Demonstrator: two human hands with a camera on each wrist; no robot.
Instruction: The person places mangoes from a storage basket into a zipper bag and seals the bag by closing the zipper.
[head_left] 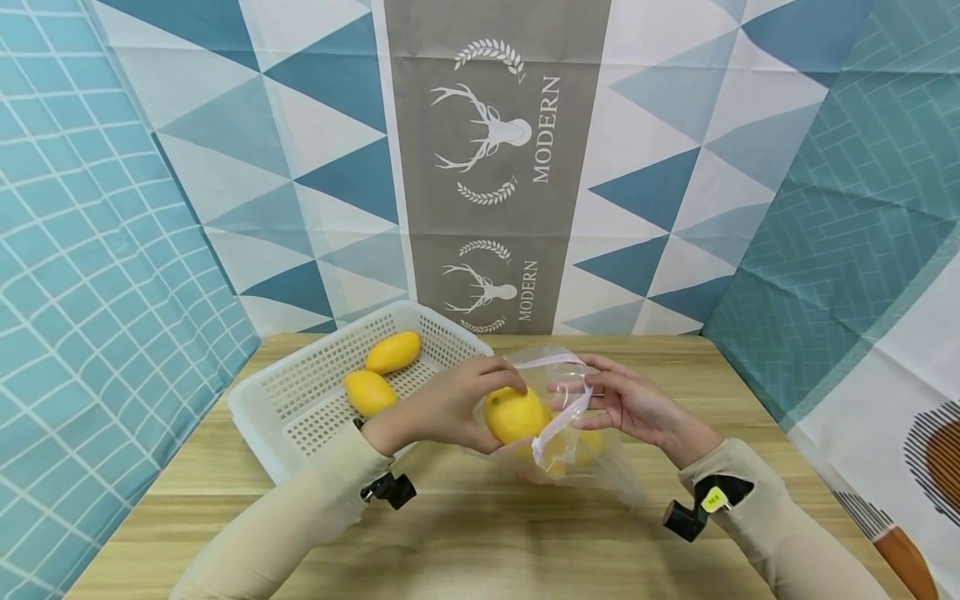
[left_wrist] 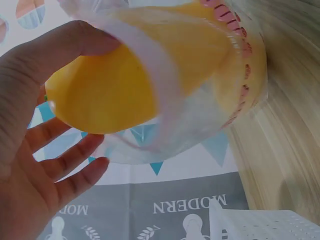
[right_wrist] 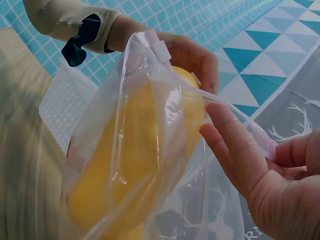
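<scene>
In the head view my left hand (head_left: 467, 402) grips a yellow lemon (head_left: 516, 415) at the mouth of a clear plastic zip bag (head_left: 561, 433). The left wrist view shows that lemon (left_wrist: 100, 97) between thumb and fingers, its far end inside the bag's whitish rim (left_wrist: 155, 75). My right hand (head_left: 636, 405) pinches the opposite side of the rim, some fingers straighter against the plastic. More yellow fruit (right_wrist: 125, 150) shows through the bag in the right wrist view, where a white slider (right_wrist: 161, 51) sits on the rim. How many lie inside I cannot tell.
A white plastic basket (head_left: 296, 375) stands at the left back of the wooden table (head_left: 480, 550). Two yellow lemons, one farther back (head_left: 393, 352) and one nearer (head_left: 369, 392), lie in it. Patterned cloth (head_left: 487, 233) hangs behind the table.
</scene>
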